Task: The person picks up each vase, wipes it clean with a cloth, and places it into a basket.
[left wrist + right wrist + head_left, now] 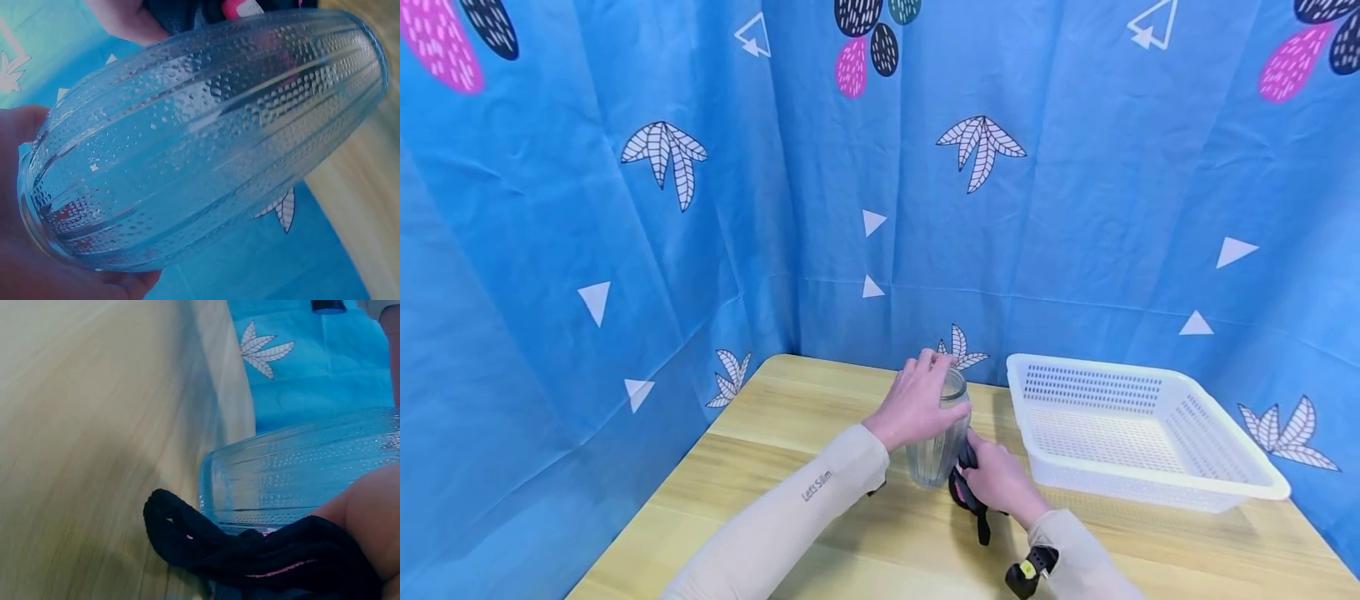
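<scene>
A clear ribbed glass vase (932, 457) with a dimpled texture stands nearly upright, its base close to the wooden table. My left hand (917, 404) grips it from above around the rim, thumb on the near side and fingers across the far side. In the left wrist view the vase (212, 144) fills most of the picture. My right hand (1000, 479) holds a bunched black cloth (967, 490) with pink parts against the vase's lower right side. The right wrist view shows the cloth (262, 556) folded in front of the glass, with a loop hanging past the base.
A white perforated plastic basket (1037, 467) sits on the table (737, 492) just right of my hands. Blue patterned curtain (925, 250) hangs behind the table and along its left side. A black watch-like strap (1033, 571) is around my right wrist.
</scene>
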### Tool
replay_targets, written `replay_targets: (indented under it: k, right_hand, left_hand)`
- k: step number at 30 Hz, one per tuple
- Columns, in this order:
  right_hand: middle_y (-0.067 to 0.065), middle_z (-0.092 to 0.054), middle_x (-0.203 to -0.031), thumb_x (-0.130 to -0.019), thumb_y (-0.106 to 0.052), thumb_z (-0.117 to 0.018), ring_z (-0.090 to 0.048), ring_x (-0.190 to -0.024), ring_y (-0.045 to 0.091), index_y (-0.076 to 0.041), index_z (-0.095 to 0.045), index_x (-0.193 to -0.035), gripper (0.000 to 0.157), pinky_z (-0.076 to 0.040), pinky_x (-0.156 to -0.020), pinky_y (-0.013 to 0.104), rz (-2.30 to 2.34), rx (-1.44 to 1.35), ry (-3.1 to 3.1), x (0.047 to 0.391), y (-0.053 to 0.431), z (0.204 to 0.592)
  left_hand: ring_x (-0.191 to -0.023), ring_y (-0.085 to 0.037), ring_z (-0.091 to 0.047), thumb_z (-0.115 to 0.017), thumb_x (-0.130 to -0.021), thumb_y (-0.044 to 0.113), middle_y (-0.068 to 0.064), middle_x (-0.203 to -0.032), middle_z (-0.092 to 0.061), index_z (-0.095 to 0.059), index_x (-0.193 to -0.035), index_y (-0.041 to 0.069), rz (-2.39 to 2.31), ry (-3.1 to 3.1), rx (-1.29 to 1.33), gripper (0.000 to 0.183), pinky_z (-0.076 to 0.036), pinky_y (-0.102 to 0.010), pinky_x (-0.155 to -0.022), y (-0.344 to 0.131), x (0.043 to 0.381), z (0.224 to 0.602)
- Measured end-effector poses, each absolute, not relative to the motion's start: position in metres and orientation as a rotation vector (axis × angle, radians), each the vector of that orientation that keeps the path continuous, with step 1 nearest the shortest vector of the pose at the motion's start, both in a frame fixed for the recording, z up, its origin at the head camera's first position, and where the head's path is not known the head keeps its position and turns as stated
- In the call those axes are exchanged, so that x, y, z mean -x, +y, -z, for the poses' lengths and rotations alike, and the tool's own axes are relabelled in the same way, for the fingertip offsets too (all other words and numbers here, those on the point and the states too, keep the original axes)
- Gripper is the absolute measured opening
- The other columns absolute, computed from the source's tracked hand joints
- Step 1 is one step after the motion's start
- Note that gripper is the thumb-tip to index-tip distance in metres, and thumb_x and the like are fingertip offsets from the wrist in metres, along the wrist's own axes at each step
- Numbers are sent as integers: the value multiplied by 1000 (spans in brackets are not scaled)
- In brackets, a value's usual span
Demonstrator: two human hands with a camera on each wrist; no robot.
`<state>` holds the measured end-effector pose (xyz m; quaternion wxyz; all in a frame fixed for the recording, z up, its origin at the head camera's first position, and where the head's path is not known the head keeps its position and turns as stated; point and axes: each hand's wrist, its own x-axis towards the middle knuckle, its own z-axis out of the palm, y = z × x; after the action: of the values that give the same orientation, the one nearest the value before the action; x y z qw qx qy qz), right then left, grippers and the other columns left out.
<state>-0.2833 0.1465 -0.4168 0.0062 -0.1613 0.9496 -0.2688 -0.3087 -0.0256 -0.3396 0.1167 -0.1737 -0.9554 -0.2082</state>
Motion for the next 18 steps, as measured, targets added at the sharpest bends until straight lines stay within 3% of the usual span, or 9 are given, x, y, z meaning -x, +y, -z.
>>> replay_targets:
  k: [6, 12, 18]
  right_hand:
    - [22, -69, -121, -87, -9, -70, -67, -102, 31, -1, -48, -147, 64, -52, -83, 47, 918, 501, 2961, 277, 146, 413]
    - [28, -66, -125, -85, -5, -69, -66, -110, 37, 1, -48, -147, 66, -53, -85, 48, 967, 478, 2976, 268, 149, 407]
    - [28, -67, -122, -85, -3, -67, -63, -82, 24, -3, -47, -149, 68, -47, -66, 36, 1030, 451, 3019, 259, 149, 389]
  left_hand:
    - [-100, -17, -41, -63, -86, 54, -2, -121, -40, -37, -153, 20, 646, -2801, 483, 79, -44, -32, -81, -30, 309, 339]
    - [-102, -17, -50, -66, -86, 58, -2, -123, -51, -42, -151, 22, 590, -2787, 490, 78, -44, -34, -88, -31, 307, 338]
    - [-111, -20, -52, -68, -88, 51, -5, -131, -52, -40, -151, 22, 620, -2811, 515, 74, -46, -39, -96, -32, 303, 334]
